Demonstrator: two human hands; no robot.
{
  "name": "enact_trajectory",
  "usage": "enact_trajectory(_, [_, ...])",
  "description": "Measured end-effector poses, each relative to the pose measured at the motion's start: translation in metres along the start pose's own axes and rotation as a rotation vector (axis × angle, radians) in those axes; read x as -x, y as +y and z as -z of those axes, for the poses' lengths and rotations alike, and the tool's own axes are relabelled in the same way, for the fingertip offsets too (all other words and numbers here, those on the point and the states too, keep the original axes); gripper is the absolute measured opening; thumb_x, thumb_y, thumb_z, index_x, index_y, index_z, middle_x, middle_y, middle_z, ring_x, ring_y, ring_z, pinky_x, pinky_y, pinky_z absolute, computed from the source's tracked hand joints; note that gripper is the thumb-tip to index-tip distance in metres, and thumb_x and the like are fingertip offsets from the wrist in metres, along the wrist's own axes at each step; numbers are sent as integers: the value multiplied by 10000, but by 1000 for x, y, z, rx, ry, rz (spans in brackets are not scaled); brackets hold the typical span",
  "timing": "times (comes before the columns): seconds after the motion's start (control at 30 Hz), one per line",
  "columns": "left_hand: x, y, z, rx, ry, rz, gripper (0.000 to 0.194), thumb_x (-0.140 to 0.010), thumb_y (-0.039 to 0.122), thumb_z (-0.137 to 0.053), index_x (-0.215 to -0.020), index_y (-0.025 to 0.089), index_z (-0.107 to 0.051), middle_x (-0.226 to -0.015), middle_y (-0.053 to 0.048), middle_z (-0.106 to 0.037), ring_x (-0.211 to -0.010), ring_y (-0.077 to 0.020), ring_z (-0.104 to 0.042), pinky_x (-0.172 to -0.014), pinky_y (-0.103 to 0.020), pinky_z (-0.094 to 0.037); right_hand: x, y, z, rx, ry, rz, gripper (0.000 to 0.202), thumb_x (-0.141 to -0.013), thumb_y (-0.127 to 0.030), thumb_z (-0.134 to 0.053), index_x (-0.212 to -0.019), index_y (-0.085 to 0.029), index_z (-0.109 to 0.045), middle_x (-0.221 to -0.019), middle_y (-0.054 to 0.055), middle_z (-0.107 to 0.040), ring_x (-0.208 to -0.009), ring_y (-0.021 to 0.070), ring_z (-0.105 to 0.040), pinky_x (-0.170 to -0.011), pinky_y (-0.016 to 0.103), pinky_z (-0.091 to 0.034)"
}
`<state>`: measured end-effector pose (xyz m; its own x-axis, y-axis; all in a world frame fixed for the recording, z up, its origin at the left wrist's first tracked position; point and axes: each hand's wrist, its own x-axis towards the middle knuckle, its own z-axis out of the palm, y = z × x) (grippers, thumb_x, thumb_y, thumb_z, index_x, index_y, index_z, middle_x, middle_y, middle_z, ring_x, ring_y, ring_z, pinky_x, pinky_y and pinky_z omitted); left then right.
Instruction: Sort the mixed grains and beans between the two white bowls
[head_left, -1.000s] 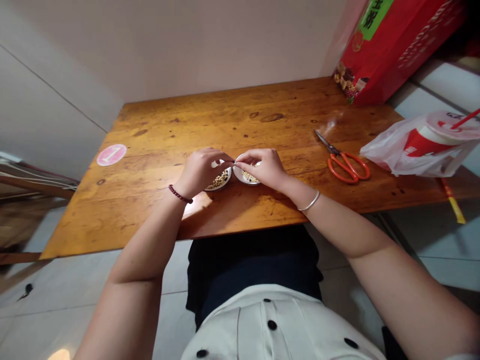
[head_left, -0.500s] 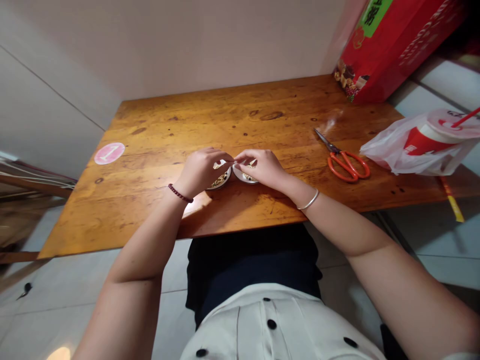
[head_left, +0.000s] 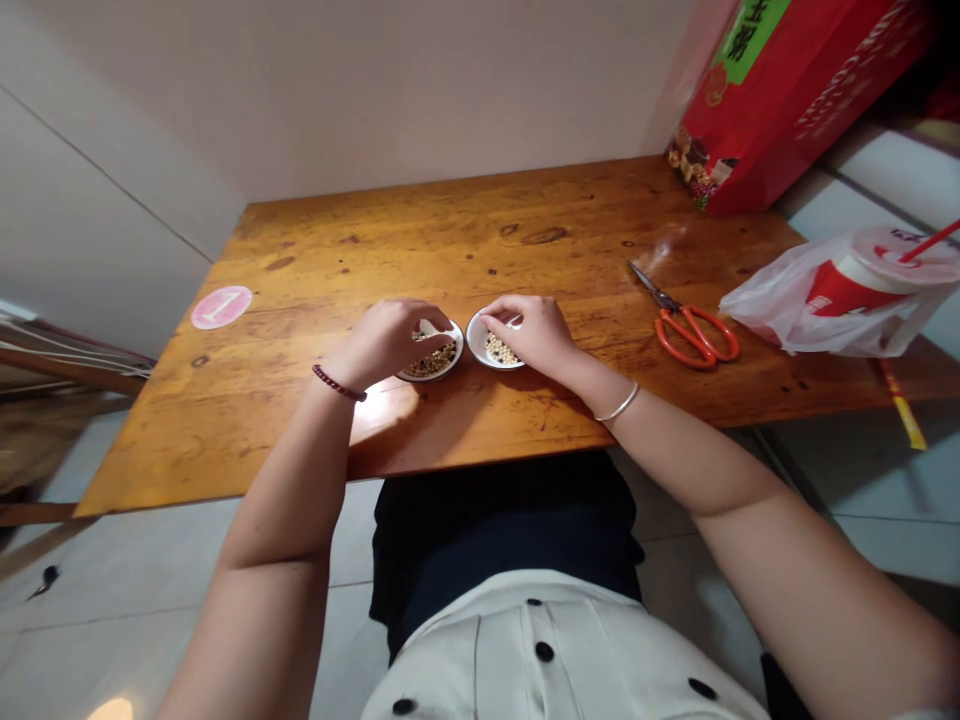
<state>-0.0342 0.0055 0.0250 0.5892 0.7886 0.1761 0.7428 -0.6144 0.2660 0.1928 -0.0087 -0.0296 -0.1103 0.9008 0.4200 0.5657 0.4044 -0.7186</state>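
Note:
Two small white bowls stand side by side on the wooden table. The left bowl point(head_left: 459, 338) holds pale and dark bean-like grains point(head_left: 433, 361); similar grains point(head_left: 498, 350) lie in the right bowl point(head_left: 472, 348). Over the left bowl hovers my left hand point(head_left: 384, 342), its thumb apart from the curved fingers and nothing visible between them. My right hand point(head_left: 538, 332) is above the right bowl, thumb and forefinger pinched together near its left rim. Whatever that pinch may hold is too small to make out. Both hands partly cover the bowls.
Orange-handled scissors point(head_left: 694, 335) lie to the right, blades pointing away. Beyond them stands a lidded cup point(head_left: 862, 275) with a straw in a plastic bag. A red box point(head_left: 780, 110) is at the back right, and a round pink sticker point(head_left: 222, 307) marks the table's left side.
My hands, whose fingertips met between the bowls, have parted. The left has moved left and its fingers have spread; the right has come slightly over its bowl. More of both bowls shows.

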Motion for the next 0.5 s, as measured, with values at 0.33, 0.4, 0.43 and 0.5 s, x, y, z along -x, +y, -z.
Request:
enact_trajectory(0.33, [2,-4,-13,-39,-226,15,173,-814,275,-616,-928,256,-745,-800,3,-732,-579,-138,-568,-563,-243,-360,0,-1,0,-2,32,-3,79,-838,-256,-700,-837,-222,-771,-833,19,-786,-753,188,-727,-695,309,-533])
enact_trajectory(0.4, [1,-3,-14,-52,-221,15,168,-820,281,-611,-922,259,-743,-782,-2,-726,-559,-138,-552,-550,-246,-345,0,0,-1,6,35,-4,80,-837,-259,-700,-834,-221,-770,-830,21,-785,-749,189,-726,-692,311,-532])
enact_trajectory(0.43, [1,-2,-15,-65,-216,8,160,-828,281,-604,-905,257,-742,-770,-7,-721,-550,-139,-543,-544,-248,-337,0,0,-1,9,33,-5,80,-836,-257,-699,-832,-220,-770,-828,21,-785,-747,189,-726,-691,312,-531])
enact_trajectory(0.5, [0,-1,-17,-107,-204,-11,160,-850,284,-579,-848,242,-734,-740,-21,-706,-534,-141,-523,-530,-254,-318,0,1,-1,13,26,-3,79,-834,-253,-699,-832,-219,-770,-830,22,-785,-746,190,-726,-691,312,-530])
